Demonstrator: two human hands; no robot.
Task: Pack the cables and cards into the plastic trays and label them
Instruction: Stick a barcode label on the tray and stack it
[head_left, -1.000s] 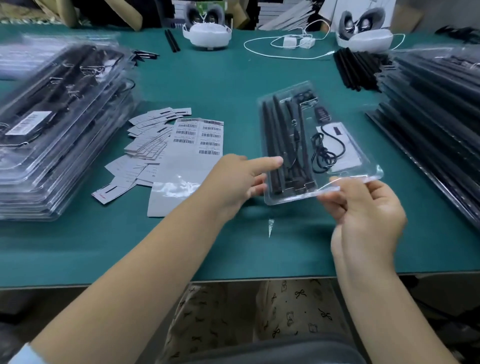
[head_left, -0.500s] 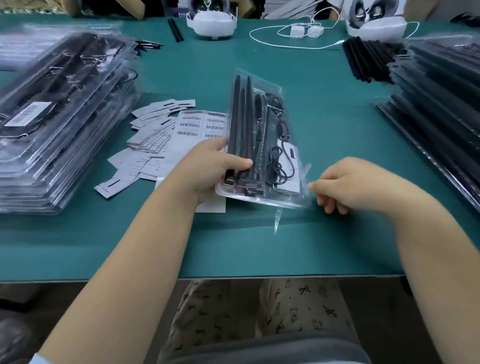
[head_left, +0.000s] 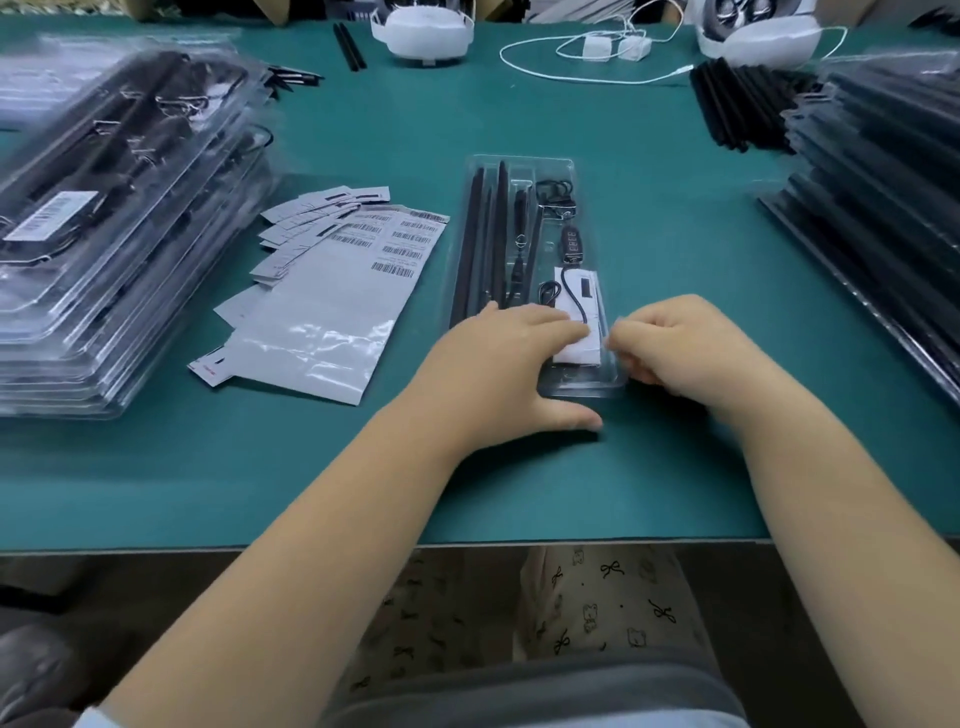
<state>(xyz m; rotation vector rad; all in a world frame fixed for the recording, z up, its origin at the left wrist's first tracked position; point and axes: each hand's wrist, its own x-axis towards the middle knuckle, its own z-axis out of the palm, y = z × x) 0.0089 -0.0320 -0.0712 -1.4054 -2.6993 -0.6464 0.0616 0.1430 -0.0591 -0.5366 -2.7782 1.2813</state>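
**Tray flat on the mat, both hands at its near end**

At the left edge of the frame stood a stack of filled trays (head_left: 104, 218), the top one bearing a barcode sticker. Right of it, left of centre, loose cards (head_left: 311, 208) lay fanned beside a label sheet (head_left: 332, 312) printed with barcodes. In the centre, the clear plastic tray (head_left: 519, 171) lay flat on the green table (head_left: 208, 467), holding long black rods, a coiled black cable (head_left: 558, 291) and a white card (head_left: 582, 280). The left hand (head_left: 509, 364) rested on the tray's near end, fingers straight and together, thumb spread on the mat. Just right of it, the right hand (head_left: 680, 348) sat at the tray's near right corner with fingers curled; whether they pinched anything could not be told. At the right edge rose another dark stack (head_left: 883, 182).
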